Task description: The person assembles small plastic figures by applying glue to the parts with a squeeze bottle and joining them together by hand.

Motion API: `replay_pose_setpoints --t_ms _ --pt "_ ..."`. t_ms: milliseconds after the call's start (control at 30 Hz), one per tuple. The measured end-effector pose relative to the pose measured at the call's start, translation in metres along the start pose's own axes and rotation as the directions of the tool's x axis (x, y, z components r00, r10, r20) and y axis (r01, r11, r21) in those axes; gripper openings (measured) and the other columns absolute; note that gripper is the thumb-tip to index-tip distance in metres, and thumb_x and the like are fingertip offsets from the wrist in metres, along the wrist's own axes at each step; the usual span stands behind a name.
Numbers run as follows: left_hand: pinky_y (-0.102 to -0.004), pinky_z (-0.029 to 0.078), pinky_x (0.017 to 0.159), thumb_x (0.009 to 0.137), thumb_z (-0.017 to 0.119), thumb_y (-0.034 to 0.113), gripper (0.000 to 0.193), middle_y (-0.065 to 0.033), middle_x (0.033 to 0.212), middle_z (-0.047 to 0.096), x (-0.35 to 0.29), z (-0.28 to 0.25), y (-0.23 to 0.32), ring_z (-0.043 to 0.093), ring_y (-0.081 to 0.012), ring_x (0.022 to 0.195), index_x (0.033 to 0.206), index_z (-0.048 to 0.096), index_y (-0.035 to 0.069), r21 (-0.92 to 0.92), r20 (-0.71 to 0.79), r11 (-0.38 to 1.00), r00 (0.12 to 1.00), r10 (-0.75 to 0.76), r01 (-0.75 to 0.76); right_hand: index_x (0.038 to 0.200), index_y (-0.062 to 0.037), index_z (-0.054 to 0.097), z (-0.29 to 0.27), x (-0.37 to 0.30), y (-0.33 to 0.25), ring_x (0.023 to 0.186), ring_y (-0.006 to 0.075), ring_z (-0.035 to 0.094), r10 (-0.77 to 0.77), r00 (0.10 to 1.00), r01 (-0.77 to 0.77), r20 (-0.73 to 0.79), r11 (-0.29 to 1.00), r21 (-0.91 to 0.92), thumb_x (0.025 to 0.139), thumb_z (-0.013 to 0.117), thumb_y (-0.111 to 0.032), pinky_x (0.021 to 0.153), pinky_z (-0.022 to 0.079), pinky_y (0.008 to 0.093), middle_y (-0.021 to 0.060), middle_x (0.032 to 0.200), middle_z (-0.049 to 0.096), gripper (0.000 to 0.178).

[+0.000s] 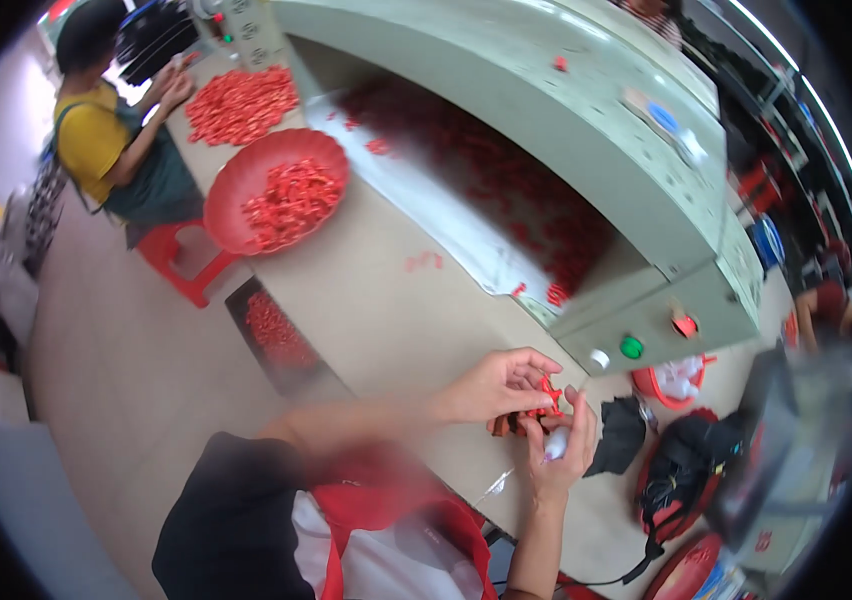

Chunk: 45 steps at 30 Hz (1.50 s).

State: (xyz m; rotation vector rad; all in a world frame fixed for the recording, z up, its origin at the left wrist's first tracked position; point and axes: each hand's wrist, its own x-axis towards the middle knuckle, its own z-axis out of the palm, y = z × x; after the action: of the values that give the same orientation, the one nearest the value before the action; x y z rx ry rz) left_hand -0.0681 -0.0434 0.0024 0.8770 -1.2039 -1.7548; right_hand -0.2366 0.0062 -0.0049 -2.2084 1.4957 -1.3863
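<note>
My left hand is closed on a small red piece, pinched between thumb and fingers above the table's near right part. My right hand, just beside it, has its fingers curled round a small white bottle. The tip of the right index finger is close to the red piece; whether it touches cannot be made out. Beneath the two hands lies something brown and dark, partly covered by them. A black cloth rests to the right of my right hand.
A pale green machine spans the far side, red pieces on its white belt. On the table stand a red bowl and a red heap. A co-worker sits far left. A black bag lies right.
</note>
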Motion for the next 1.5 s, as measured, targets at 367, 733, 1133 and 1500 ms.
replay_pose_setpoints --t_ms 367,733,1133,1500 --pt "-0.0257 0.051 0.074 0.081 0.060 -0.006 0.033 -0.0106 0.095 0.061 -0.053 -0.025 0.024 0.061 -0.0141 0.085 0.111 0.049 -0.003 -0.147 -0.089 0.989 0.996 -0.001 -0.012 0.117 0.0013 0.052 0.021 0.020 -0.026 0.084 0.0262 0.062 -0.119 0.982 0.083 0.147 0.969 0.231 0.062 0.081 -0.021 0.071 0.053 0.0320 0.0165 0.104 0.060 0.066" --pt "-0.0255 0.052 0.069 0.089 0.054 0.008 0.015 -0.0072 0.088 0.062 -0.041 -0.003 0.007 0.061 -0.0109 0.078 0.099 0.056 -0.002 -0.126 -0.023 0.989 0.997 -0.078 0.074 0.110 0.0010 0.057 0.008 0.005 -0.012 0.084 0.0247 0.063 -0.213 0.976 0.206 0.040 0.969 0.138 0.065 0.079 -0.022 0.066 0.053 0.0299 0.0128 0.104 0.060 0.055" --pt "-0.0262 0.052 0.071 0.088 0.055 0.009 0.011 -0.0062 0.088 0.062 -0.042 -0.004 0.011 0.060 -0.0108 0.079 0.095 0.057 0.000 -0.181 -0.031 0.980 0.995 -0.094 0.087 0.111 0.0007 0.057 0.011 0.015 -0.014 0.086 0.0245 0.063 -0.240 0.970 0.232 0.045 0.962 0.145 0.065 0.078 -0.022 0.066 0.053 0.0300 0.0125 0.105 0.060 0.056" --pt "-0.0359 0.050 0.074 0.075 0.063 0.007 0.021 -0.0144 0.088 0.065 -0.046 -0.201 0.090 0.064 -0.0269 0.080 0.096 0.063 0.003 0.907 -0.420 0.305 0.562 0.713 0.290 0.114 -0.0019 0.057 0.015 0.001 -0.012 0.061 0.0123 0.058 -0.092 0.979 0.070 0.181 0.990 0.124 0.059 0.083 -0.019 0.059 0.051 0.0258 0.0130 0.105 0.059 0.063"
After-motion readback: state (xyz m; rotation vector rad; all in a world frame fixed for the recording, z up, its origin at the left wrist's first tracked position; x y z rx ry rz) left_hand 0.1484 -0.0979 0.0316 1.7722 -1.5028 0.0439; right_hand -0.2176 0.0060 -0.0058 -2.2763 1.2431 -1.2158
